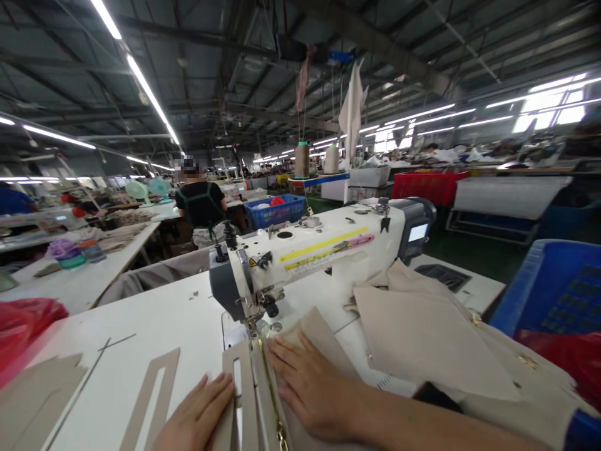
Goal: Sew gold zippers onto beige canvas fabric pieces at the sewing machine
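Note:
A white sewing machine [323,241] stands before me, its needle end over a beige piece with a brass-coloured zipper [270,382] running toward me. My left hand [200,413] lies flat, fingers together and stretched out, on the slotted beige strip [248,382] left of the zipper. Pressed flat on the beige fabric [319,332] right of the zipper is my right hand [314,385], its fingers extended close to the presser foot. Another slotted beige piece [149,401] rests on the table further left.
Beige fabric panels [436,332] are heaped on the right of the table. A blue crate [554,294] stands beyond them. At the left edge lie flat beige pieces [42,394] and a red plastic bag [28,326]. Ahead, a person [201,200] sits facing away.

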`<state>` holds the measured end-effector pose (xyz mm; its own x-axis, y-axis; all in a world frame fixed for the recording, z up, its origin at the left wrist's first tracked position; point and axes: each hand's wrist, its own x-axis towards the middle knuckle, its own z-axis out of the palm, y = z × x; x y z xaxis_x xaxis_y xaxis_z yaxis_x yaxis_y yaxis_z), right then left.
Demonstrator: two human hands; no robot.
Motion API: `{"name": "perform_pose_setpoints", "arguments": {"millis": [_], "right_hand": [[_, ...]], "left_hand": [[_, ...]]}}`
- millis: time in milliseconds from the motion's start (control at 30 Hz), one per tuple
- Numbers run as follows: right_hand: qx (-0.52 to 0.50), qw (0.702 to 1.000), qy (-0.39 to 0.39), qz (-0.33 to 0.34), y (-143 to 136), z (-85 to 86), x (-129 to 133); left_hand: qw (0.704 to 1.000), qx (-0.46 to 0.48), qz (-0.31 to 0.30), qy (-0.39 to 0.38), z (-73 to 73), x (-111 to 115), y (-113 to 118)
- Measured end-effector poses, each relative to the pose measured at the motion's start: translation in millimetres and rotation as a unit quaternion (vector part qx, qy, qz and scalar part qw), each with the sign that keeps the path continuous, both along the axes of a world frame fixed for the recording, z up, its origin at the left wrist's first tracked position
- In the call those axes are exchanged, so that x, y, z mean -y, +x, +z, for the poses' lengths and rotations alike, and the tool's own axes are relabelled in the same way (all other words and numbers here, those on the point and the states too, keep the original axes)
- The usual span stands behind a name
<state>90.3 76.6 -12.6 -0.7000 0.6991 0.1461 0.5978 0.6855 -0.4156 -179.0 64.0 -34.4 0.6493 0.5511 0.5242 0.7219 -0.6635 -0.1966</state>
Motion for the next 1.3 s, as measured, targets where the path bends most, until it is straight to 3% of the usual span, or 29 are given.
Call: {"name": "perform_pose_setpoints", "arguments": {"millis": [167, 300, 433, 567, 1033, 1300], "right_hand": [[0.017, 1.0, 0.013, -0.001, 1.1, -8.3, 1.7], [0.022, 0.999, 0.027, 0.006, -0.9, -15.1, 6.9], [0.004, 0.999, 0.043, 0.008, -1.4, -19.6, 10.9], [-0.005, 0.998, 0.059, 0.003, -1.7, -23.7, 10.7], [-0.026, 0.999, 0.033, -0.008, -4.3, -21.9, 9.9], [-0.054, 0.998, -0.018, -0.008, -3.4, -10.6, 5.2]], "left_hand": [[0.991, 0.061, 0.057, -0.106, 7.1, 15.0, 0.0], [0.988, 0.108, 0.059, -0.093, 16.2, 27.7, 17.5], [0.998, 0.032, 0.03, -0.049, 21.7, 22.7, 52.1], [0.997, -0.027, 0.055, -0.046, 11.8, 13.5, 69.1], [0.995, -0.058, 0.062, -0.046, 4.4, 11.6, 69.3], [0.989, -0.142, 0.034, -0.031, 8.5, 6.1, 55.7]]}}
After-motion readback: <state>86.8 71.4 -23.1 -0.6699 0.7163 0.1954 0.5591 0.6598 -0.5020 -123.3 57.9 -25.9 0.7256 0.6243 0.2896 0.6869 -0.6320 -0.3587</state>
